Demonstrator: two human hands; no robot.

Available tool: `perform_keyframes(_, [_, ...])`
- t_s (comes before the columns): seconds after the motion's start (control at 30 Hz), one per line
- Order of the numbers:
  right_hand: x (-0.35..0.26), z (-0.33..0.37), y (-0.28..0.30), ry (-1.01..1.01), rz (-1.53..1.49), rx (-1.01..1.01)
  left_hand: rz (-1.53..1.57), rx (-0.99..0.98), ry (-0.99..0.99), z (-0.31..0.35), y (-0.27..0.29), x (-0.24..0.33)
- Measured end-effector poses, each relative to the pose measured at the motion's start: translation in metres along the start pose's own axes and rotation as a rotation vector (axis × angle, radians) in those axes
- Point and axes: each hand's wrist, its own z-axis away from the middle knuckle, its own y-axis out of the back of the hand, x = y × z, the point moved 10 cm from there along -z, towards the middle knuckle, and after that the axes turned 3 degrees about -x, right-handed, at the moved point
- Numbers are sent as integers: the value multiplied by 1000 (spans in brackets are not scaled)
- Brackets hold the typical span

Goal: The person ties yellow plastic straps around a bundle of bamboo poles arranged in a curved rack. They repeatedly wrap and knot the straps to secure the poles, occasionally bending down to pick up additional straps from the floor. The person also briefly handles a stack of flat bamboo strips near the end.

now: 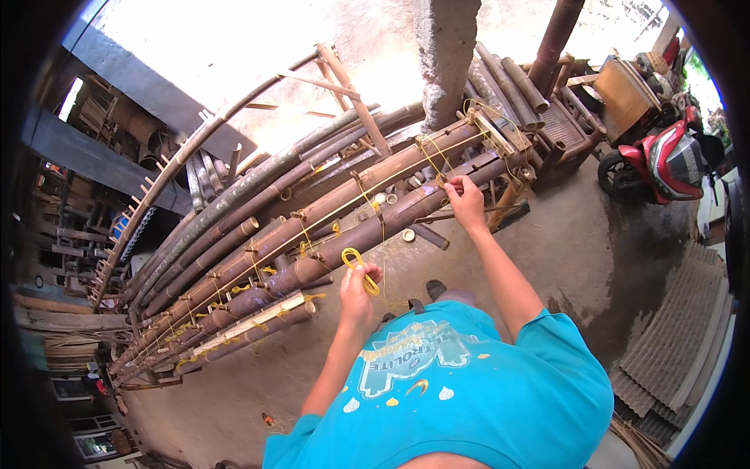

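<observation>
We are finding the left hand (357,303) grasping a bundle of yellow cord (361,259) just in front of the near bamboo pole (406,207), its grip clenched on the lower end, presumably so that the turns are not tangling. The right hand (469,205) is resting its fingertips close together at that pole; we cannot tell whether this grip is pinching a strand. The far bamboo pole (328,208) is running alongside, apparently so that both are sharing one row of ties. The bundle is looking bright, thin-stranded and looped into a narrow oval; the near pole is showing dark brown, with ringed joints.
</observation>
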Motion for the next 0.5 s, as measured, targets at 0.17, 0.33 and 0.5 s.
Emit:
perform_keyframes(0.17, [11,-4,-5,-96,-48,-6,42,34,20,4,0,-6])
perform_keyframes(0.33, [17,-10,-5,-92,-76,-5,78,67,35,6,0,-9])
perform_keyframes(0.5, [4,-13,-4,-38,1,-57,54,63,40,5,-4,-10])
